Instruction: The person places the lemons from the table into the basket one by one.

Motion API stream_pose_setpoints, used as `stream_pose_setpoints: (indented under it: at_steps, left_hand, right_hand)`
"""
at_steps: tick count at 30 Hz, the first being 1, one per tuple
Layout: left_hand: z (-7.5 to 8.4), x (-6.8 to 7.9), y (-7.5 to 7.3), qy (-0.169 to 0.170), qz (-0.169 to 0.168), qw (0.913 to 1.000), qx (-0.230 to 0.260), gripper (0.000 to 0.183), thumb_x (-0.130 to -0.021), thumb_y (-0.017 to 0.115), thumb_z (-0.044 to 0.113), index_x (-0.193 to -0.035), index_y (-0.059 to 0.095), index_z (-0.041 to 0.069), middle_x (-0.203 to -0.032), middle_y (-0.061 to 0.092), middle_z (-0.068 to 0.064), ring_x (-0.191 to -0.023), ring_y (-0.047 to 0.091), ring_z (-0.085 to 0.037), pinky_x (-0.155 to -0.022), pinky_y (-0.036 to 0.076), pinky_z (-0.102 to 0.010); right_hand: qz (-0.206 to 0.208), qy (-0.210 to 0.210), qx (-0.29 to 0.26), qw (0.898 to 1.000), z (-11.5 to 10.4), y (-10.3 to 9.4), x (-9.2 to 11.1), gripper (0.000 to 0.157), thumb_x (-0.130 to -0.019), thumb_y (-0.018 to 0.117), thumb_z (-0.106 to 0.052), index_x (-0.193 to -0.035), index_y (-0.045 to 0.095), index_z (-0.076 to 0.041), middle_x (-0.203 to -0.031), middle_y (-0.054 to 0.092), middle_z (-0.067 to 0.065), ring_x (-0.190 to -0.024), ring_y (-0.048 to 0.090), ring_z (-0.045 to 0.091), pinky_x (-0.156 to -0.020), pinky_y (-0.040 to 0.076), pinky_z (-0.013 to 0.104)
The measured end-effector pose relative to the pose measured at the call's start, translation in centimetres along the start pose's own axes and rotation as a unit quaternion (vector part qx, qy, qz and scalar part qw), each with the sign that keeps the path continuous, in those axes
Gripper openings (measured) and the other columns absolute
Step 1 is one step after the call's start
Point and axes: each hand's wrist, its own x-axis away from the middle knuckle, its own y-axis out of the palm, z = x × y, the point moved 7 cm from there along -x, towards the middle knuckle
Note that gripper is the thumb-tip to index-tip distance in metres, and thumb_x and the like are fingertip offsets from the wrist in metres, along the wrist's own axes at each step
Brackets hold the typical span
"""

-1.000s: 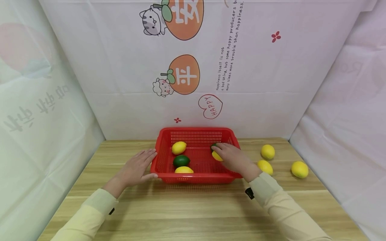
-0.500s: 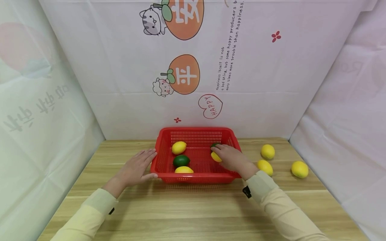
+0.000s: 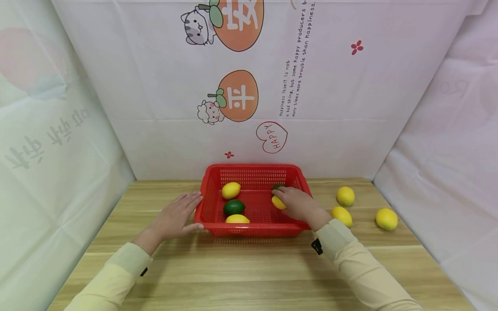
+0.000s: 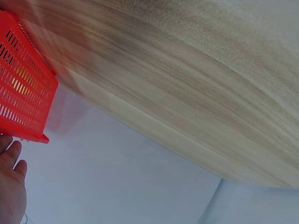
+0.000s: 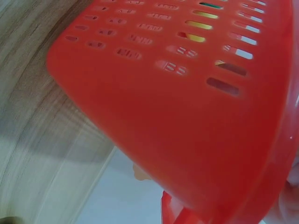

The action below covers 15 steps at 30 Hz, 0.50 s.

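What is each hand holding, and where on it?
The right hand grips a yellow lemon from above, inside the red basket. The left hand rests flat against the basket's left wall.

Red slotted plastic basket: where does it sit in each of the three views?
Head: the red slotted plastic basket sits centre, at the wooden table's far edge, between both hands.
Left wrist: its corner fills the upper left.
Right wrist: its blurred wall fills most of the frame.
Shared landmark: the wooden table.

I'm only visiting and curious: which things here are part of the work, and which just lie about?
In the work: red basket, yellow lemon under the right hand, left hand on the basket's side.
Lying about: lime, three lemons on the table.
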Motion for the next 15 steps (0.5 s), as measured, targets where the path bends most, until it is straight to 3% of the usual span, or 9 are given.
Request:
stream_pose_setpoints:
  at_steps: [9, 15]
  left_hand:
    - [-0.07, -0.03, 0.11, -0.007, -0.008, 0.9999, 0.0, 0.088, -0.088, 0.056, 0.062, -0.146, 0.039, -0.001, -0.152, 0.037, -0.015, -0.14, 0.032, -0.031, -0.114, 0.023, -0.048]
    - [-0.02, -0.06, 0.08, -0.006, -0.006, 1.0, 0.001, 0.088, -0.088, 0.055, 0.063, -0.146, 0.039, -0.001, -0.151, 0.037, -0.015, -0.14, 0.032, -0.031, -0.114, 0.024, -0.048]
  right_hand:
    - [0.029, -0.011, -0.009, 0.999, 0.39, -0.13, 0.08, 0.058, -0.085, 0.076, -0.017, -0.137, 0.054, -0.006, -0.132, 0.057, 0.013, -0.119, 0.055, 0.031, -0.1, 0.045, 0.047]
    - [0.027, -0.012, -0.008, 1.0, 0.63, -0.07, 0.17, 0.063, -0.083, 0.079, -0.02, -0.138, 0.053, -0.007, -0.133, 0.057, 0.012, -0.12, 0.055, 0.03, -0.098, 0.047, 0.046]
